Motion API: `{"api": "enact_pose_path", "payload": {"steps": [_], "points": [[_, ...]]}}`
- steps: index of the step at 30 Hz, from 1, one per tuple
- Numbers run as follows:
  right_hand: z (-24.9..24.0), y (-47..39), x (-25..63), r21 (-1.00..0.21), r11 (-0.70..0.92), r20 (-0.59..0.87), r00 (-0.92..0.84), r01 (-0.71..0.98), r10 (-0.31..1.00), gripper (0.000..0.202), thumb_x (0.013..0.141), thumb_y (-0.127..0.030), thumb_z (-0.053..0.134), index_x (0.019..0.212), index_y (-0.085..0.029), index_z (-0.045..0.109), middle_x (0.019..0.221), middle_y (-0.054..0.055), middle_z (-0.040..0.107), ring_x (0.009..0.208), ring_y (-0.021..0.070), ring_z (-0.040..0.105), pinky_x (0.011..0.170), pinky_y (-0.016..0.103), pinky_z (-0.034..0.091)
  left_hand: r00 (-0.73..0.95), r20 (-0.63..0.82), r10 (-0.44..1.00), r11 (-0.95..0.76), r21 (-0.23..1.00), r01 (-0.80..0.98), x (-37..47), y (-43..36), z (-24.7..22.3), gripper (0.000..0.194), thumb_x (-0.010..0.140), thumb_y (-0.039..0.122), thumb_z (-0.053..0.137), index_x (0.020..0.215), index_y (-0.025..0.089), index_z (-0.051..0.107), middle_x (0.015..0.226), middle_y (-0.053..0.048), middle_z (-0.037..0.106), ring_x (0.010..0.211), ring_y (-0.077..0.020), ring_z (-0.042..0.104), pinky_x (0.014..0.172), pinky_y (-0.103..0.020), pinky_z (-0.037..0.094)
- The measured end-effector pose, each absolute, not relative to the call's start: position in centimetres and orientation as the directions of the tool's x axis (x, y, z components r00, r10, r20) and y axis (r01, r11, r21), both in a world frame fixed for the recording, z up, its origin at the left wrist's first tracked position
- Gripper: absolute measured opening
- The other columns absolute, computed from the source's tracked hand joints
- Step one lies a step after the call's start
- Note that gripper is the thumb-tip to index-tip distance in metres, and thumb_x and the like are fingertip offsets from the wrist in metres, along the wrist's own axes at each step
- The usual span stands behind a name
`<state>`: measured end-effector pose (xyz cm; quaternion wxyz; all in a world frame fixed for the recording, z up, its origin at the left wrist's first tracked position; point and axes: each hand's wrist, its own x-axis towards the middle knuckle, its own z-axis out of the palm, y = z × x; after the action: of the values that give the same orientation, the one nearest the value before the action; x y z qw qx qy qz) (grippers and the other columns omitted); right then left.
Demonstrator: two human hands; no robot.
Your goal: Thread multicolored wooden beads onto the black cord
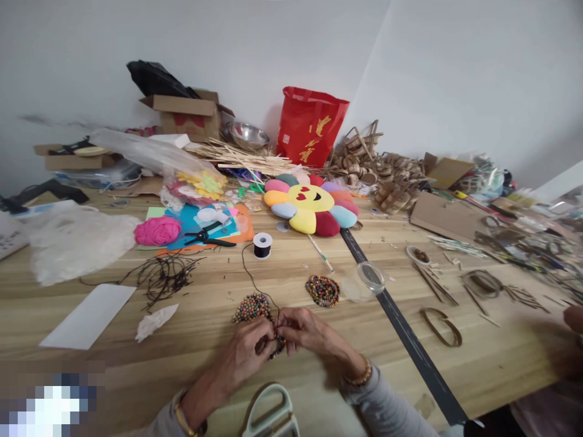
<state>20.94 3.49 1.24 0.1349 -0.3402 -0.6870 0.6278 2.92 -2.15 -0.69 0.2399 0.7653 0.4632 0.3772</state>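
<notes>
My left hand (pixel 250 345) and my right hand (pixel 304 329) meet low in the middle of the head view, fingertips pinched together. Between them they hold a dark cord strung with small coloured beads (pixel 276 348). Their fingers hide part of it. From there the black cord (pixel 248 267) runs up to a white spool (pixel 263 246) wound with black. Just behind my left hand lies a heap of loose-looking coloured beads (pixel 252 308). Beyond my right hand sits a coil of beaded strings (pixel 322 291). Pale green-handled scissors (pixel 273 408) rest on the table nearest me.
A tangle of black cord (pixel 166 276) and a white card (pixel 88 317) lie left. Black-handled pliers (pixel 210 235) rest on coloured sheets. Behind is a flower cushion (pixel 314 203). A clear round lid (pixel 371 276) is right, near a dark strip (pixel 405 334). Another person's hand (pixel 574 318) shows far right.
</notes>
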Motion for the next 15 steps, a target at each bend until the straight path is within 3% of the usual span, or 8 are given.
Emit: {"api": "enact_pose_path", "payload": {"steps": [7,12,15], "points": [[2.21,2.96,20.79,-0.954,0.064,-0.181,-0.736,0.291,0.653,0.008,0.081,-0.020,0.060,0.085,-0.015,0.055,0.063,-0.003,0.058,0.052,0.0078,0.056,0.049,0.015,0.040,0.194,0.319,0.928,-0.373,0.796,0.477,2.90,-1.87,-1.49,0.016,0.067,0.003,0.051,0.062,0.018,0.051,0.062,0.001,0.058,0.060,-0.0129,0.056,0.059,-0.020,0.042],[1.66,3.17,20.85,-0.958,-0.010,-0.223,-0.726,0.285,0.651,0.023,0.090,-0.037,0.049,0.088,-0.015,0.053,0.058,-0.003,0.057,0.049,0.0094,0.058,0.045,0.016,0.041,0.215,0.376,0.901,-0.432,0.745,0.509,2.81,-2.03,-1.57,0.018,0.071,0.002,0.048,0.065,0.018,0.052,0.066,-0.002,0.061,0.065,-0.0141,0.058,0.063,-0.022,0.044],[1.42,3.56,20.94,-0.957,-0.112,-0.281,-0.758,0.267,0.588,0.035,0.086,-0.049,0.050,0.084,-0.014,0.053,0.058,-0.002,0.058,0.046,0.0089,0.057,0.043,0.016,0.041,0.266,0.448,0.853,-0.518,0.674,0.526,2.77,-2.16,-1.09,0.020,0.074,0.001,0.046,0.066,0.018,0.052,0.068,-0.003,0.062,0.065,-0.0145,0.059,0.062,-0.023,0.045]]}}
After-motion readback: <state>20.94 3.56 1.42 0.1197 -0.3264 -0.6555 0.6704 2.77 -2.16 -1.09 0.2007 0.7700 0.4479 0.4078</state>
